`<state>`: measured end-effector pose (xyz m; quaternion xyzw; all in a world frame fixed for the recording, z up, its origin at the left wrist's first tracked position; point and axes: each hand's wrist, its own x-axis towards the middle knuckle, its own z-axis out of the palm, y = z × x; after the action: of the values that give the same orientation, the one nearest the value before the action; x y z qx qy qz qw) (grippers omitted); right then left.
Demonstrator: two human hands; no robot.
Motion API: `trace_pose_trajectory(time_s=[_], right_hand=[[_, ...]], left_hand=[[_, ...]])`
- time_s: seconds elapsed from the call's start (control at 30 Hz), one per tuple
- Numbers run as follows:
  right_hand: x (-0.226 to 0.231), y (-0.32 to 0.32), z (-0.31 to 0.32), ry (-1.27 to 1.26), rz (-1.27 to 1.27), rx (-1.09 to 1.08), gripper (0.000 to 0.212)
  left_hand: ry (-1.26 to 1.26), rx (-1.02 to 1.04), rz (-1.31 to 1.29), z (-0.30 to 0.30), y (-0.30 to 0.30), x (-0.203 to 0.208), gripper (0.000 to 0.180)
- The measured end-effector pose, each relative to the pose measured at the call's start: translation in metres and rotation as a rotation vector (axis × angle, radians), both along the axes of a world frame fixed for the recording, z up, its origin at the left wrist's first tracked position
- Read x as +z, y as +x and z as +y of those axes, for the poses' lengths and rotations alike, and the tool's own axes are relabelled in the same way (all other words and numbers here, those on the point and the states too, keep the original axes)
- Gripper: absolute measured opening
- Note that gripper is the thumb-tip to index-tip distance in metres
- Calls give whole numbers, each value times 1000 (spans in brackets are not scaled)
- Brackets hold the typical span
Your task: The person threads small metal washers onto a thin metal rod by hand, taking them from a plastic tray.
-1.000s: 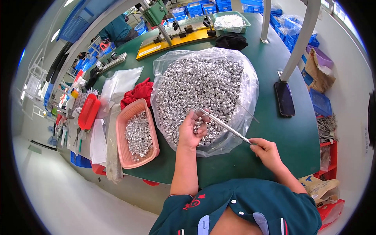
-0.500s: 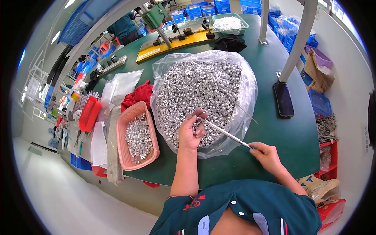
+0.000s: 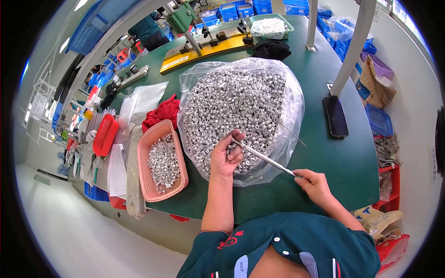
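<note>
Slender silver metal rod [image 3: 264,156] slightly lower than a second ago, above small silver metal cylinders [image 3: 236,102], long axis diagonal, tip forward-left at half-curled left hand [image 3: 226,158], whose hold I cannot tell, near end pinched in right hand [image 3: 316,185]

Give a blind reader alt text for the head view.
The right hand holds a silvery rod, its far end at the left hand, over a clear plastic bag of small metal pieces on a green table. A pink basket stands left.
</note>
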<state>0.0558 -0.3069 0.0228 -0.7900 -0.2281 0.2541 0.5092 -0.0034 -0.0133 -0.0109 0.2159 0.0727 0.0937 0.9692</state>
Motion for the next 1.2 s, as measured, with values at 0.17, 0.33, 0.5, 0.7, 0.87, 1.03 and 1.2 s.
trace_pose_trajectory(time_s=[0.17,0.33,0.5,0.7,0.87,1.03,1.2], right_hand=[[-3,-3,4,-16,114,-16,19],[-7,-10,11,66,-40,-19,20],[-6,-6,20,52,-245,-17,20],[-4,2,20,55,27,-24,20],[8,12,4,38,113,10,22],[12,19,-7,-29,85,68,21],[21,27,-10,-67,-18,102,20]], left_hand=[[-120,36,-9,-9,5,-3,27],[-146,88,-51,-10,6,-4,22],[111,312,165,-31,11,-1,23],[56,159,235,-19,6,11,50],[32,170,146,-2,-1,9,26],[114,144,128,-4,-1,17,27],[250,10,131,-4,-4,25,27]])
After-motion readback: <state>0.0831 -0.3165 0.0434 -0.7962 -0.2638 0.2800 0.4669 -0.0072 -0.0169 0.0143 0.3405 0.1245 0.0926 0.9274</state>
